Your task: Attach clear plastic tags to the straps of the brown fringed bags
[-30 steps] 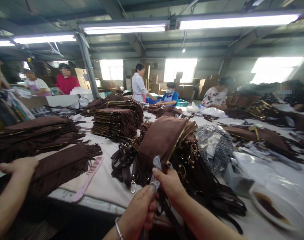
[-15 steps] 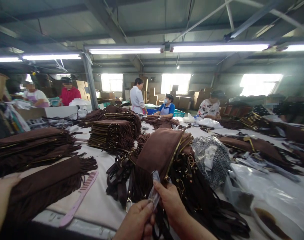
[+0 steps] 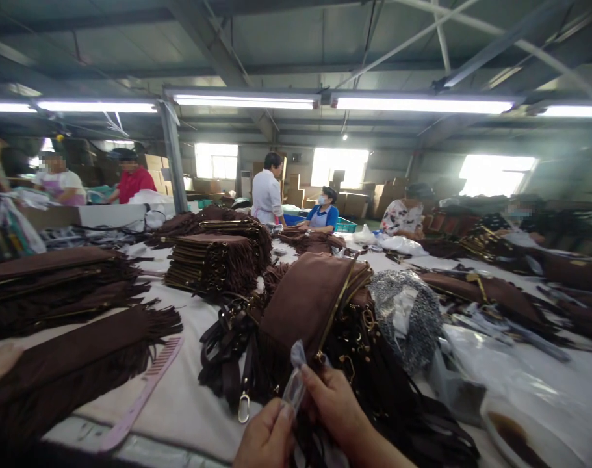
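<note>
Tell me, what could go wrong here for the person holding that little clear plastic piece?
The left hand and right hand pinch a thin clear plastic piece that might slip or tear. Loose dark straps with a metal clasp lie beside them and could snag. The pink comb lies near the table edge and may fall.

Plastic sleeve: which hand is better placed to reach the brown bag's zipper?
Right. The right hand sits just below the brown bag and its gold zipper edge; the left hand is lower, pinching the plastic sleeve.
</note>
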### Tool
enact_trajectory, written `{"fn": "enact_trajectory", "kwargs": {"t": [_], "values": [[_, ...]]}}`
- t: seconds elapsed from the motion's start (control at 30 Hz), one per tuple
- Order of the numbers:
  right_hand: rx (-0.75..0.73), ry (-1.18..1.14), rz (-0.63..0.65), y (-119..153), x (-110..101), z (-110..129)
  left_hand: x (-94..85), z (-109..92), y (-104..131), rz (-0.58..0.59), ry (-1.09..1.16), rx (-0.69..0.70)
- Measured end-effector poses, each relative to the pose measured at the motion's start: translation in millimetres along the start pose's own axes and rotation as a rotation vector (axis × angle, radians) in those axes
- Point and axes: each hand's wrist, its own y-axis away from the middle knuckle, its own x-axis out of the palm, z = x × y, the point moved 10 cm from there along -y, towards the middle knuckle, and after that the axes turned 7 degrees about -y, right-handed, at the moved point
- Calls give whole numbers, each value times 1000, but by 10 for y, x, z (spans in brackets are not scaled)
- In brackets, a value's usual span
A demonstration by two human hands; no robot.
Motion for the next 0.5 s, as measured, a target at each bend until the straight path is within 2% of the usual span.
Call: {"fn": "enact_trajectory", "kwargs": {"t": [0.03,0.1,0.17,0.23,0.3,0.37,0.5], "values": [[-86,98,-18,61,-79,61,21,45,-11,26,50,-29],[-403,309,-48,257,-183,359,46,105,-38,52,129,-49],[-773,500,6,539,-109,701,51,133,-66,42,181,-38],[-989,635,87,722,27,924,33,114,-74,-3,171,-3],[-1028,755,122,715,149,1071,3,47,-49,-63,56,29],[-988,878,159,615,285,1156,-45,-113,12,-141,-115,102],[-937,1080,349,489,560,1129,-112,-405,153,-256,-324,240]]}}
